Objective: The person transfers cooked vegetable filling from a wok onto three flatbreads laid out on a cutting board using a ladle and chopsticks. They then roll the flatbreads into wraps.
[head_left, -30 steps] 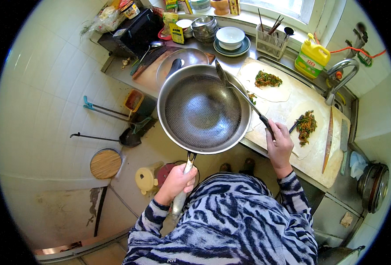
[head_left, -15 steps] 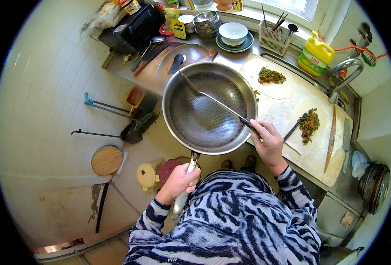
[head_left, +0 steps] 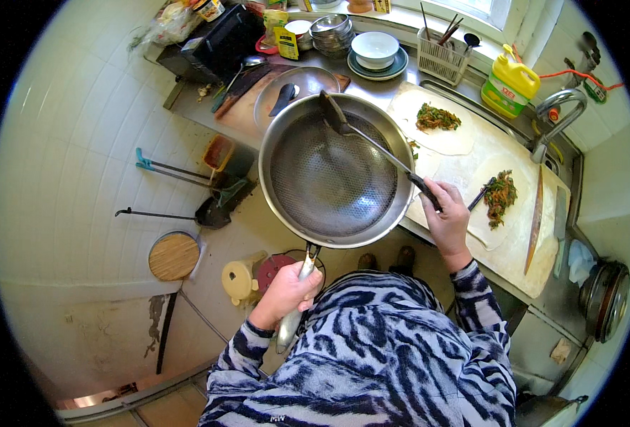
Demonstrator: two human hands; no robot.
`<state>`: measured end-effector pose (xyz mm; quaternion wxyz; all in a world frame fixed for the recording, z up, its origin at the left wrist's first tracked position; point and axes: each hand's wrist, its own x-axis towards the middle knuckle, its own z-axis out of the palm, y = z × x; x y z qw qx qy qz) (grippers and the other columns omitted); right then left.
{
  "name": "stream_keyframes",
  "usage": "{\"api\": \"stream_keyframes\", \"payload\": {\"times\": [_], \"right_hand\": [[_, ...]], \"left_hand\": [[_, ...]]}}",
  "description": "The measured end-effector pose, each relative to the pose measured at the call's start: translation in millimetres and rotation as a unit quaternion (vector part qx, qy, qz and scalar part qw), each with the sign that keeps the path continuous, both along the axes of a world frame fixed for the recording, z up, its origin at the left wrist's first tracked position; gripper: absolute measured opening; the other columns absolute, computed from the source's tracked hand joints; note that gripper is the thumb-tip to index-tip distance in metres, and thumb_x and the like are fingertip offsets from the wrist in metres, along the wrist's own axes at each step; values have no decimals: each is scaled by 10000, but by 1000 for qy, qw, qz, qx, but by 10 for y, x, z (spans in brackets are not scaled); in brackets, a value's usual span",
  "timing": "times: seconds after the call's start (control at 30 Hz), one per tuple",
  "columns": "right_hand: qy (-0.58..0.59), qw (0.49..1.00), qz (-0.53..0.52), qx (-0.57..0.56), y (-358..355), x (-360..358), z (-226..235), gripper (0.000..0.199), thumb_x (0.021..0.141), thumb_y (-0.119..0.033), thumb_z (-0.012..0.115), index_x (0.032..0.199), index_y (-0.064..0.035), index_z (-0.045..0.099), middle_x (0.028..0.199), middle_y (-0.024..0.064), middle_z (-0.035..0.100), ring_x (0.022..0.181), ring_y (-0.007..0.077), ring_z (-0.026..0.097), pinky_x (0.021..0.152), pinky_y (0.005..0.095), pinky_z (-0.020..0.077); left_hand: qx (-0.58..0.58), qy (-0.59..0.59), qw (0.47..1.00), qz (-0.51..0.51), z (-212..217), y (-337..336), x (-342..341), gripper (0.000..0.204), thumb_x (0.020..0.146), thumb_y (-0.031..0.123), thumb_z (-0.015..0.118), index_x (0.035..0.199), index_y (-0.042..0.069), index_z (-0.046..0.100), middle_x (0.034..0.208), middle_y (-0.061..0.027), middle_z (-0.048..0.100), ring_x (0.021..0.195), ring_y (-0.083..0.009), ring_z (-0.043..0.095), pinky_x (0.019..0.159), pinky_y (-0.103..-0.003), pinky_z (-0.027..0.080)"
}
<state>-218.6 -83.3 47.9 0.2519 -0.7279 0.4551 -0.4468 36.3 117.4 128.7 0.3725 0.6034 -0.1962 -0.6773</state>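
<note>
Held out over the floor beside the counter, the wide steel wok [head_left: 336, 174] looks heavy and rigid, the left hand [head_left: 286, 292] clamped round its long handle, the right hand [head_left: 446, 213] gripping the black-handled metal spatula [head_left: 372, 142] resting inside.

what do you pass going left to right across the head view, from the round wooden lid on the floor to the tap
wooden lid → left hand on the pan handle → pan → right hand holding the spatula → wrapper with filling → knife → tap
</note>
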Motion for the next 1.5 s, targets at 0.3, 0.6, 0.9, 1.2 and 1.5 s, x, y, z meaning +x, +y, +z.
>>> {"api": "stream_keyframes", "payload": {"times": [0.3,0.6,0.9,1.2,1.5], "right_hand": [[35,996,-80,-16,145,-313,-60,329,840,-44,720,1165,-88,701,1028,116,667,802,222,677,687,301,549],[52,989,-137,-14,432,-514,-76,305,854,-72,718,1158,-79,706,1018,122,662,836,221,673,726,302,537],[24,986,-155,49,610,-659,-53,295,855,-67,713,1149,-42,701,1018,112,660,880,211,663,777,311,526],[-115,949,-134,261,702,-936,-461,327,865,-85,730,1179,-5,683,942,2,653,761,67,572,662,212,468],[-172,904,-157,359,846,-1054,-770,353,866,-161,755,1182,-17,691,828,-33,635,643,34,542,563,188,438]], "left_hand": [[-13,-6,1000,6,-60,6,-41,248,1010,206,574,836,98,434,631,30,421,465,-57,375,412,-226,353],[-9,-71,997,31,-118,1,-53,224,1003,197,582,859,65,471,623,16,457,446,-72,418,406,-237,357],[-21,-148,988,48,-62,9,21,239,993,192,589,832,46,488,605,3,480,417,-87,439,397,-249,351],[-34,-88,993,72,-62,94,128,211,996,165,582,851,53,477,593,9,439,411,-81,399,386,-246,345],[-43,-57,996,61,-173,153,258,201,1011,185,551,870,80,453,562,21,394,381,-69,351,341,-227,301]]}}
